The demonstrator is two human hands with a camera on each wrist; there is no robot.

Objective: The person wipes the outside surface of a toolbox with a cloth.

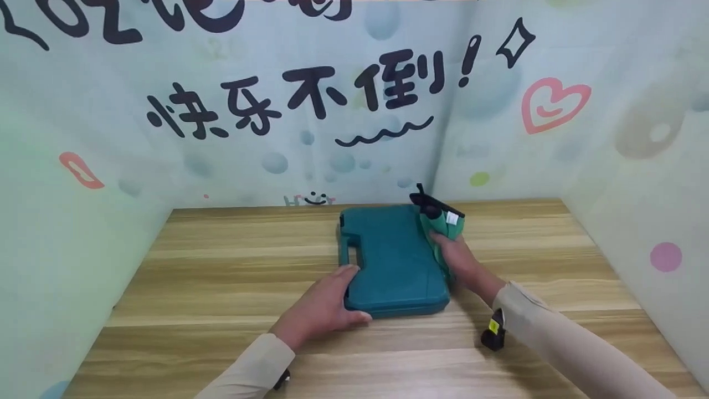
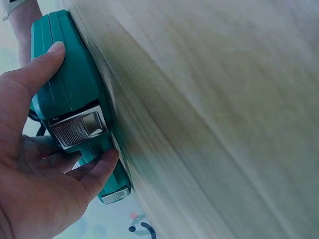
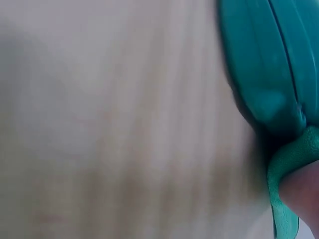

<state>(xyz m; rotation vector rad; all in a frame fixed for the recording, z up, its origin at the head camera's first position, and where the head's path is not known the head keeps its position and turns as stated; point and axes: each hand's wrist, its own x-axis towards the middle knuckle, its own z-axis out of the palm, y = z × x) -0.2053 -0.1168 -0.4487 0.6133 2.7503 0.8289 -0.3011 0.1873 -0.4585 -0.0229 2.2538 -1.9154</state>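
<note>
A teal plastic case (image 1: pixel 396 260) lies flat on the table, its handle side to the left. My left hand (image 1: pixel 324 305) grips the case's near-left corner; in the left wrist view, the thumb (image 2: pixel 50 59) lies along the near side and the fingers are beside a metal latch (image 2: pixel 79 127). At the case's right edge, my right hand (image 1: pixel 462 260) holds a green cloth (image 1: pixel 443 224) with black trim and a white tag. In the right wrist view the cloth (image 3: pixel 294 154) touches the case (image 3: pixel 264 64), and only a small part of the hand shows.
The wood-grain table (image 1: pixel 232 249) extends around the case on every side. A printed backdrop (image 1: pixel 310 149) stands behind the table and along both sides. A black wrist camera (image 1: pixel 493 332) hangs below the right sleeve.
</note>
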